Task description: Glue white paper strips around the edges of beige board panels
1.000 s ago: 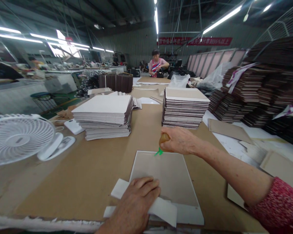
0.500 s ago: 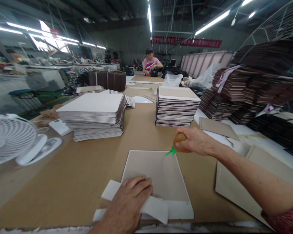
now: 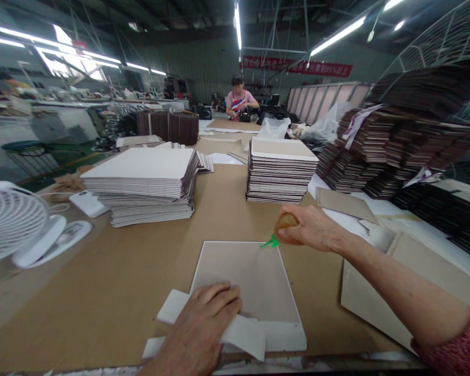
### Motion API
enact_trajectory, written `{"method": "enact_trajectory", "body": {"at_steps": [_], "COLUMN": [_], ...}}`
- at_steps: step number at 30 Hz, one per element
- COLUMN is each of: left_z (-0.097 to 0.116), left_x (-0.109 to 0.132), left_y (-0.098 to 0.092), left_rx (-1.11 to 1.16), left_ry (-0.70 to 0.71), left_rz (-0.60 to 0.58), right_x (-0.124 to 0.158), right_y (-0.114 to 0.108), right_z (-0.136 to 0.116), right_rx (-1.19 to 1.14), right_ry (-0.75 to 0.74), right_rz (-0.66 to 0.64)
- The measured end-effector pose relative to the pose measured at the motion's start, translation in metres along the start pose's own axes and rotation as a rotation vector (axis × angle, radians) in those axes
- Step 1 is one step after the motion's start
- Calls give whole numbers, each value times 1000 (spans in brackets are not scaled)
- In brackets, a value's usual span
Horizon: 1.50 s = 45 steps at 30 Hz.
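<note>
A flat beige panel [image 3: 258, 282] with white edges lies on the brown work surface in front of me. My left hand [image 3: 209, 318] rests flat on its near left part, fingers stretched out, over loose white strips [image 3: 245, 337] that reach past the panel's left side. Above the panel's far right corner, my right hand [image 3: 311, 227] is wrapped round an amber glue bottle [image 3: 288, 228]. The bottle is tilted, its green nozzle [image 3: 270, 242] pointing down and left at the panel. Whether the tip touches the surface, I cannot tell.
Beyond the panel stand a left stack [image 3: 141, 185] and a right stack [image 3: 282, 175] of panels. A white fan [image 3: 13, 224] and a white phone [image 3: 88, 203] sit at the left. Loose beige boards [image 3: 415, 277] lie at the right. A person [image 3: 241, 102] works at the far end.
The whole view has shifted slightly, so things appear a little further left. Both hands keep nearly the same place over the panel, and the right hand still grips the glue bottle.
</note>
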<state>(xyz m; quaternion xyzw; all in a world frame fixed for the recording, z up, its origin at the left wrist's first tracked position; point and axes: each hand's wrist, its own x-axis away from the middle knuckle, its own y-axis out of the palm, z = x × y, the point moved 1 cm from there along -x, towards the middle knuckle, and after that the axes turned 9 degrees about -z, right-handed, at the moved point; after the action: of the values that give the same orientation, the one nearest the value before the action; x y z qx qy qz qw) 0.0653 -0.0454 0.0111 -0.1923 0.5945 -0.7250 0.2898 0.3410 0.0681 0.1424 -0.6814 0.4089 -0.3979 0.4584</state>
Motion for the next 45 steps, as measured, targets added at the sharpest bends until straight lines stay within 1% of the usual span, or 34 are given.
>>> {"method": "enact_trajectory", "body": {"at_steps": [2,4,8,12,17,26,29,33,36,39,42,45], "left_z": [1,1,0,0,0,2,3,3,2,1,1,3], "left_x": [-1,-2,-3,-2,-1,-1,-1,-1,-1,-1,-1,-2], "left_y": [-1,-2,-2,1,4,-1,-2,-2,0,0,-3,-7], "left_rx": [-6,-9,0,11,22,21,33,48,60,69,99,132], "left_ry": [6,10,14,10,-9,-1,-2,-10,-17,-26,-36,-51], "left_rz": [3,7,22,36,11,20,23,20,39,56,28,1], "right_x": [-3,-3,2,8,9,11,7,-3,-11,-16,-19,-22], "right_y": [0,-2,-8,-9,-5,-6,-2,3,3,1,0,1], "right_z": [-6,-7,5,17,19,26,18,1,-11,-19,-27,-37], "right_rx": [12,-1,-26,-31,-51,-72,-64,-33,21,55,31,12], "right_ry": [-27,-16,56,74,72,75,68,22,-10,-22,-48,-96], "right_rz": [14,-4,-47,-63,-54,-59,-47,-12,4,-7,-38,-39]}}
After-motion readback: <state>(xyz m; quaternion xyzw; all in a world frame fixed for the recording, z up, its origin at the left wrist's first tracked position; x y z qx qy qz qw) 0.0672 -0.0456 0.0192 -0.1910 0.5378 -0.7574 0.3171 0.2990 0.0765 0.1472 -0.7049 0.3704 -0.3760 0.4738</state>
